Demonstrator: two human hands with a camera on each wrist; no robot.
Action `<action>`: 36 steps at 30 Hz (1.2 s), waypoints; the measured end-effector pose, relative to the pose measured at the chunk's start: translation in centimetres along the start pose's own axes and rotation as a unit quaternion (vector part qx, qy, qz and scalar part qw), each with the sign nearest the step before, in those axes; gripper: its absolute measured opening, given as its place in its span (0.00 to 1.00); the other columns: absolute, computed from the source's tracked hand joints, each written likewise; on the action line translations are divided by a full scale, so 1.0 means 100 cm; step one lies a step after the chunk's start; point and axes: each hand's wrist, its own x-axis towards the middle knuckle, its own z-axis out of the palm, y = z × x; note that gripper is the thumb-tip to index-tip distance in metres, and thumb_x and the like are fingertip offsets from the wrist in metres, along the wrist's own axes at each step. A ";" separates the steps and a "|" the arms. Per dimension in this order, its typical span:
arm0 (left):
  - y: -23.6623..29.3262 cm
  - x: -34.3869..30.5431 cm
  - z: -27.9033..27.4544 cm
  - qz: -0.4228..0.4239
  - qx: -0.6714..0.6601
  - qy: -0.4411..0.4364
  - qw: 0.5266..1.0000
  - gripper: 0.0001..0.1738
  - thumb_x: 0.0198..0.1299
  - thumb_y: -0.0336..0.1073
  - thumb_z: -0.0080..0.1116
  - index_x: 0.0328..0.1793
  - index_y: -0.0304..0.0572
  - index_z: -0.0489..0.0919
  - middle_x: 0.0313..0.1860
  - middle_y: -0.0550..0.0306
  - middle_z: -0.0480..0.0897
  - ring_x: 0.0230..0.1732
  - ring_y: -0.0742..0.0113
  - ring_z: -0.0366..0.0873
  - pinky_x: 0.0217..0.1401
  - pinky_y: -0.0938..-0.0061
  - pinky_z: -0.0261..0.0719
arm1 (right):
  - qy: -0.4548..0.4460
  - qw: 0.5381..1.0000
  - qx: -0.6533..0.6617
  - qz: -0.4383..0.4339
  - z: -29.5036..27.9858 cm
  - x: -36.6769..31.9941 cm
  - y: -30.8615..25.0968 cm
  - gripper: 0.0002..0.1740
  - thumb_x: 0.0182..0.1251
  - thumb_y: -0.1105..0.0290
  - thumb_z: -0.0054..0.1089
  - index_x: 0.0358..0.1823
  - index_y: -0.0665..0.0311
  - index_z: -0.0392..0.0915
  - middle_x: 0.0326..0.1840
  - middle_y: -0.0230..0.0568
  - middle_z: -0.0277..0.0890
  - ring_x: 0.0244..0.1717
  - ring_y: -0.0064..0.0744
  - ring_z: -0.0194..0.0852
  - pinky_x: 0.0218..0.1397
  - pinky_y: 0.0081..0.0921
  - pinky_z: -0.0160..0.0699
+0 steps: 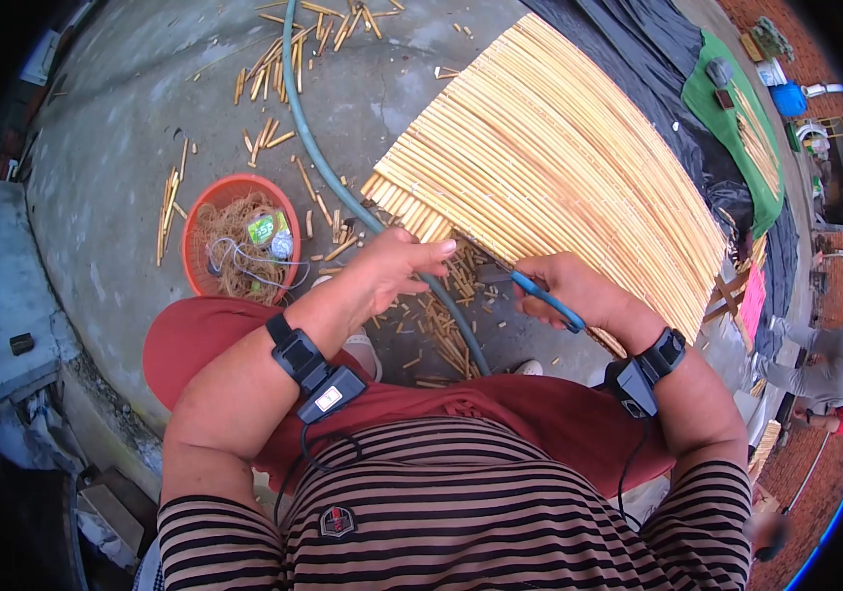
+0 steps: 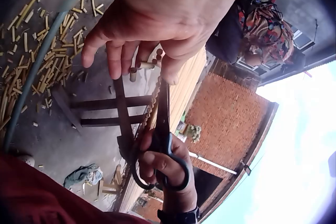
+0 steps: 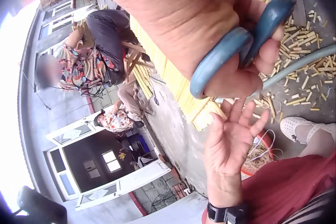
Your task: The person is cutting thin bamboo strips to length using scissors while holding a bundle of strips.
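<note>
Seemingly trimming the stick mat, gripping scissors in the right hand, holding the left hand apart, spread. Probably calls for snipping protruding ends beyond the latter.

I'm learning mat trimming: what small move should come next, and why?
Probably move the scissors toward the jutting reed ends: the right hand holds them with blades open, and those ends stick out near the left hand.

The grey concrete floor carries a curving blue-green hose. Cut stalk pieces lie scattered on both sides of the hose; left of it stand an orange-red basket and, farther off, lie longer stalks.
</note>
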 end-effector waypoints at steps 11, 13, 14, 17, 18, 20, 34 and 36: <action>0.007 0.002 -0.006 0.033 0.003 0.004 0.999 0.15 0.59 0.40 0.64 0.46 0.39 0.78 0.37 0.54 0.83 0.36 0.65 0.83 0.48 0.65 0.80 | -0.127 0.988 0.085 0.009 -0.022 -0.001 0.006 0.13 0.54 0.68 0.54 0.41 0.65 0.72 0.28 0.31 0.71 0.26 0.20 0.70 0.29 0.18 0.72; 0.008 0.000 -0.004 0.027 -0.020 0.004 0.999 0.13 0.59 0.38 0.63 0.44 0.37 0.78 0.36 0.53 0.83 0.34 0.65 0.83 0.43 0.66 0.83 | -0.136 0.986 0.090 0.015 -0.023 0.000 0.008 0.12 0.54 0.68 0.54 0.40 0.64 0.72 0.28 0.32 0.72 0.26 0.20 0.70 0.28 0.18 0.72; 0.008 0.000 -0.003 0.024 -0.031 0.003 0.999 0.13 0.59 0.37 0.62 0.44 0.36 0.78 0.36 0.52 0.83 0.33 0.64 0.83 0.41 0.67 0.84 | -0.140 0.986 0.094 0.018 -0.023 0.001 0.010 0.12 0.54 0.68 0.54 0.39 0.64 0.72 0.28 0.32 0.72 0.25 0.20 0.70 0.28 0.18 0.72; 0.007 0.001 -0.006 0.014 -0.054 -0.023 0.998 0.12 0.59 0.35 0.62 0.43 0.35 0.77 0.36 0.51 0.83 0.34 0.63 0.83 0.44 0.63 0.84 | -0.147 0.984 0.096 0.001 -0.019 0.006 0.012 0.13 0.55 0.69 0.55 0.40 0.66 0.71 0.26 0.33 0.71 0.21 0.20 0.70 0.25 0.18 0.69; 0.007 0.001 -0.006 0.013 -0.052 -0.022 0.998 0.11 0.59 0.35 0.62 0.43 0.35 0.77 0.36 0.51 0.83 0.33 0.63 0.83 0.44 0.63 0.84 | -0.142 0.985 0.100 0.003 -0.017 0.007 0.011 0.12 0.55 0.69 0.55 0.40 0.66 0.71 0.26 0.33 0.71 0.21 0.19 0.70 0.25 0.17 0.70; 0.008 0.000 -0.006 0.014 -0.049 -0.019 0.998 0.11 0.59 0.34 0.61 0.43 0.35 0.77 0.35 0.51 0.83 0.32 0.64 0.83 0.43 0.63 0.85 | -0.133 0.985 0.108 0.006 -0.014 0.009 0.009 0.12 0.56 0.69 0.55 0.40 0.66 0.71 0.25 0.33 0.71 0.21 0.19 0.70 0.24 0.17 0.70; 0.005 0.003 -0.005 0.024 -0.023 -0.007 0.999 0.09 0.60 0.33 0.60 0.41 0.35 0.77 0.31 0.54 0.83 0.22 0.74 0.79 0.42 0.67 0.84 | -0.117 0.988 0.098 0.006 -0.024 0.018 0.014 0.07 0.56 0.70 0.58 0.33 0.65 0.74 0.18 0.28 0.70 0.17 0.15 0.68 0.20 0.14 0.67; 0.003 0.004 -0.006 0.025 -0.024 -0.006 0.999 0.09 0.60 0.33 0.61 0.40 0.34 0.77 0.30 0.54 0.83 0.22 0.74 0.79 0.43 0.66 0.84 | -0.112 0.990 0.091 0.003 -0.024 0.018 0.015 0.05 0.56 0.72 0.59 0.32 0.65 0.74 0.17 0.27 0.69 0.16 0.15 0.67 0.19 0.15 0.66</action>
